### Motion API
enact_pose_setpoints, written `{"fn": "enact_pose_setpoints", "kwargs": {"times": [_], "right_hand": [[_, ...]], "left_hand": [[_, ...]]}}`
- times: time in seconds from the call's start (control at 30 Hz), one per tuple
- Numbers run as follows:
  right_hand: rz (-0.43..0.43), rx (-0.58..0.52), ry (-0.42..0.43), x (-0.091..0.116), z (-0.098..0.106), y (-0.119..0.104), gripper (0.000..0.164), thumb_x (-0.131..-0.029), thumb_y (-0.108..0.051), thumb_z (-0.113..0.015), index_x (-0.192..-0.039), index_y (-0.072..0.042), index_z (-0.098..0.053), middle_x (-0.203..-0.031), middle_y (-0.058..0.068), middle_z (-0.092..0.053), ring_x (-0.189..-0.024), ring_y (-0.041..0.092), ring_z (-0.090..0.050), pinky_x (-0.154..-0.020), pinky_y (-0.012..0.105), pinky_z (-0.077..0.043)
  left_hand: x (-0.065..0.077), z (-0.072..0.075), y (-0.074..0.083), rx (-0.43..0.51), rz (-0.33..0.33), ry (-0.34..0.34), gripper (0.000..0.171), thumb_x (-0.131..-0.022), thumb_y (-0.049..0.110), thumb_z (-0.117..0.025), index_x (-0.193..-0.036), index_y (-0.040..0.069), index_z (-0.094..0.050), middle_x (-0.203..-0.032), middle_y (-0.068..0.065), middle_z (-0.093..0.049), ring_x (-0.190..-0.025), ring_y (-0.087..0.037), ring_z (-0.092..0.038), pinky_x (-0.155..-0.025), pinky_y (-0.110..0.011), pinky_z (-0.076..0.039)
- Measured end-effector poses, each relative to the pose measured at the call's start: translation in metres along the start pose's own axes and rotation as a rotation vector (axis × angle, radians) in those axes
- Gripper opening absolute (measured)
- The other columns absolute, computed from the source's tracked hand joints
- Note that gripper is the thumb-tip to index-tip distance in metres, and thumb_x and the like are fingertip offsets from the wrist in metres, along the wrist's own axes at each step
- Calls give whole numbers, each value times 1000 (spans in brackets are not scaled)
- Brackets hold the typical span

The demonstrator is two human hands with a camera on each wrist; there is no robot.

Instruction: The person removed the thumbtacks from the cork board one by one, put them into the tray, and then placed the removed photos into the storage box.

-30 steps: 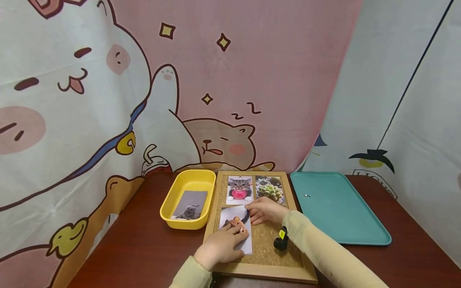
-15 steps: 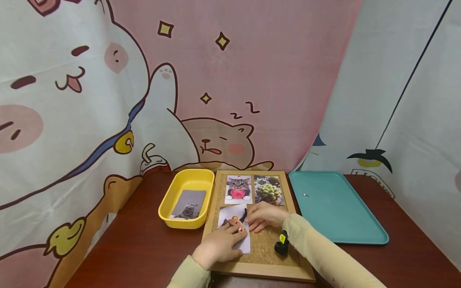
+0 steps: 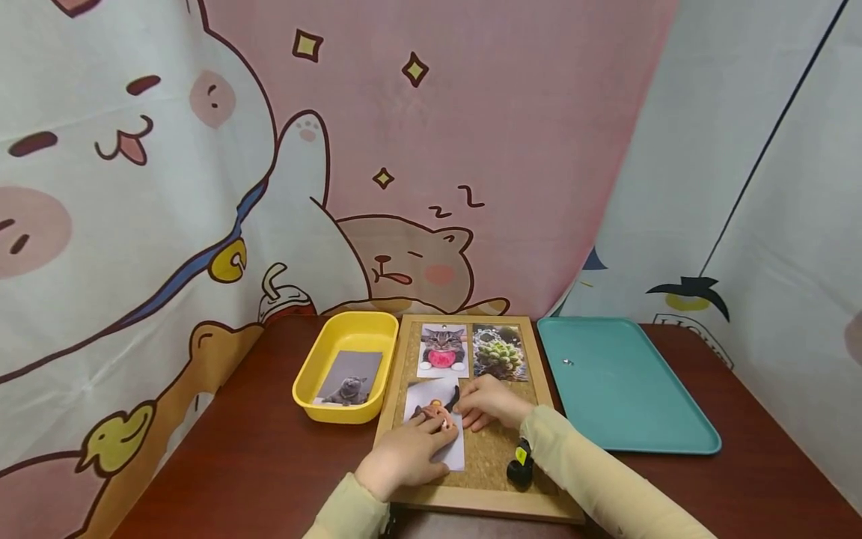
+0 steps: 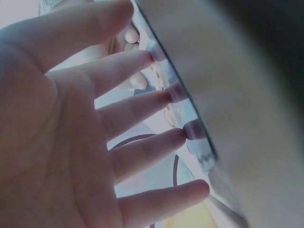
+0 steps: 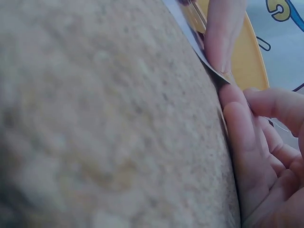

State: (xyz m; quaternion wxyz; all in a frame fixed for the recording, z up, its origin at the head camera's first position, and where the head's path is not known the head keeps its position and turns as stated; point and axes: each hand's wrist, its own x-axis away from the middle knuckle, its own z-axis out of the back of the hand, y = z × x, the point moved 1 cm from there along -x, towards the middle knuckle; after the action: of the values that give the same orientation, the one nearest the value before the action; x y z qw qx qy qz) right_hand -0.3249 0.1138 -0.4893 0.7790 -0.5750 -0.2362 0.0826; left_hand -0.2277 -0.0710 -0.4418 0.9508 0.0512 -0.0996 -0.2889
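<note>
On a wood-framed corkboard (image 3: 494,457) lies a photo (image 3: 456,454) of an orange and black figure on white. My left hand (image 3: 407,453) rests flat across the photo's lower left, fingers spread and straight; in the left wrist view my left hand (image 4: 71,123) shows its palm. My right hand (image 3: 488,403) is at the photo's right edge with bent fingers. In the right wrist view, the photo's dark raised corner (image 5: 219,76) lies against a fingertip of my right hand (image 5: 266,156), its thumb close beside. Fingers partly cover the picture.
A cat photo (image 3: 442,350) and a succulent photo (image 3: 500,353) are on the board's upper half. Left stands a yellow bin (image 3: 303,382) holding a grey cat photo (image 3: 350,374). Right lies a teal tray (image 3: 633,389) with a small shiny piece (image 3: 568,362).
My right hand has shifted slightly down along the photo's right edge from its upper corner. My left hand stays on the photo. The head view has tilted slightly.
</note>
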Motion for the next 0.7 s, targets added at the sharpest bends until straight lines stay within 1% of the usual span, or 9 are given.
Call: {"fn": "enact_pose_setpoints", "kwargs": {"times": [0.23, 0.33, 0.43, 0.5, 0.57, 0.7], "right_hand": [[-4, -3, 21, 1, 0, -2, 7, -82, -5, -67, -83, 2, -67, -65, 11, -66, -54, 16, -65, -51, 32, -56], [-12, -5, 25, -1, 1, -1, 8, -82, -5, -68, -84, 2, -67, -65, 12, -67, -54, 16, -65, -52, 32, -57], [-16, -10, 23, -1, 1, 0, 8, -83, -5, -67, -85, 3, -67, -66, 12, -67, -55, 16, -65, -52, 32, -57], [-15, -18, 21, -1, 1, 1, 8, -83, -5, -68, -85, 3, -67, -67, 12, -67, -55, 16, -65, -52, 32, -57], [-12, -23, 20, -1, 1, 1, 9, -83, -5, -68, -86, 3, -67, -67, 12, -67, -55, 16, -65, -52, 32, -57], [-11, -21, 22, 0, 2, 1, 10, -84, -6, -68, -87, 4, -68, -67, 13, -67, -55, 16, -65, -53, 32, -57]], "left_hand": [[3, 8, 1, 18, 3, -8, 59, -86, 42, -66, -141, 27, -53, -149, -1, -43, -137, -30, -37, -108, -43, -35], [6, 13, 0, 6, 5, -8, 58, -86, 43, -66, -141, 27, -54, -147, -2, -46, -136, -29, -39, -106, -43, -37], [9, 19, -3, -1, 3, 12, 55, -88, 41, -65, -140, 26, -55, -145, -1, -48, -133, -27, -44, -104, -43, -40], [12, 25, -8, 33, -2, 45, 54, -90, 38, -64, -140, 24, -54, -144, -2, -50, -129, -27, -47, -101, -44, -42], [16, 32, -15, 85, -7, 93, 51, -91, 36, -63, -140, 22, -55, -141, -5, -53, -125, -27, -51, -99, -45, -44], [26, 49, -36, 231, -35, 232, 48, -93, 30, -62, -139, 16, -56, -136, -11, -56, -121, -30, -55, -99, -48, -43]]}}
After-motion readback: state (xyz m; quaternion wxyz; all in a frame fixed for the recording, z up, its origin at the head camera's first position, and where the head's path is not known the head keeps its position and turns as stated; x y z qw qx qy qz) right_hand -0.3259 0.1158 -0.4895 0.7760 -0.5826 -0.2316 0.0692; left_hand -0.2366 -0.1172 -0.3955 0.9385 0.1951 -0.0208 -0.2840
